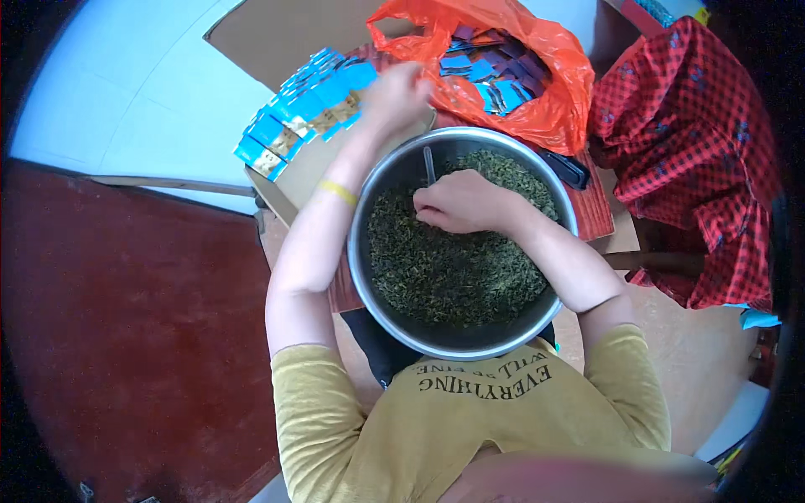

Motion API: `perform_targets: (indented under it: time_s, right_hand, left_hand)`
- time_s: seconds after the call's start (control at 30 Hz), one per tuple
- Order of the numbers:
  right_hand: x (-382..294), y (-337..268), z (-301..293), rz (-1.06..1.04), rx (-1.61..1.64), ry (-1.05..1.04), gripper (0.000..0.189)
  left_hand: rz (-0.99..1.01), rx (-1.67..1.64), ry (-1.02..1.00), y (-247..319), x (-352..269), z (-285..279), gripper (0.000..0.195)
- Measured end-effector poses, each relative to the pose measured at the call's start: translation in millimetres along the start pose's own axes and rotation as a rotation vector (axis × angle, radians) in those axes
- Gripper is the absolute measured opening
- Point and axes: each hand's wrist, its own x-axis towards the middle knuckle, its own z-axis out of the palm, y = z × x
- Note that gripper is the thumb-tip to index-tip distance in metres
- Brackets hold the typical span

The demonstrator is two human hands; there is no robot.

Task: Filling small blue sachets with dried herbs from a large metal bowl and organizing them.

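Observation:
A large round metal basin (356, 264) stands close against my body, part filled with dried, chopped green leaves (453, 270). Over the leaves, my right hand (462, 201) has its fingers curled; a clear plastic stick or spoon handle (429, 165) shows just beyond them, its lower end hidden, and whether I grip it is unclear. My left hand (397, 94), blurred, is beyond the basin's far left rim, between rows of blue and gold packets (302, 113) and an orange-red plastic bag (569, 94). What it holds cannot be told. The bag stands open with many small blue and purple packets (497, 69) inside.
The blue and gold packets lie overlapping on cardboard (327, 166). A dark handheld object (565, 168) lies between basin and bag. Red-and-black checked cloth (685, 138) drapes at the right. A dark red surface (138, 314) spreads at the left, and a cardboard flap (270, 44) rises behind the packets.

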Motion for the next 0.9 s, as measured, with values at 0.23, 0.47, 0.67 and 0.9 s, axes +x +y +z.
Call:
perform_targets:
  time_s: [0.23,0.47,0.67,0.9]
  right_hand:
    - [9,8,20,0.038,-0.165,-0.095,0.026]
    - [10,7,31,0.106,-0.047,0.121,0.042]
    - [13,6,36,0.053,-0.123,0.004,0.039]
    - [9,-9,14,0.106,-0.218,-0.296,0.027]
  left_hand:
    - [0.204,0.52,-0.651,76,54,125,0.067]
    - [0.234,0.898,-0.565,73,72,190,0.06]
    - [0.185,0.737,-0.453,63,84,176,0.045]
    - [0.116,0.334,-0.021,52,110,132,0.051]
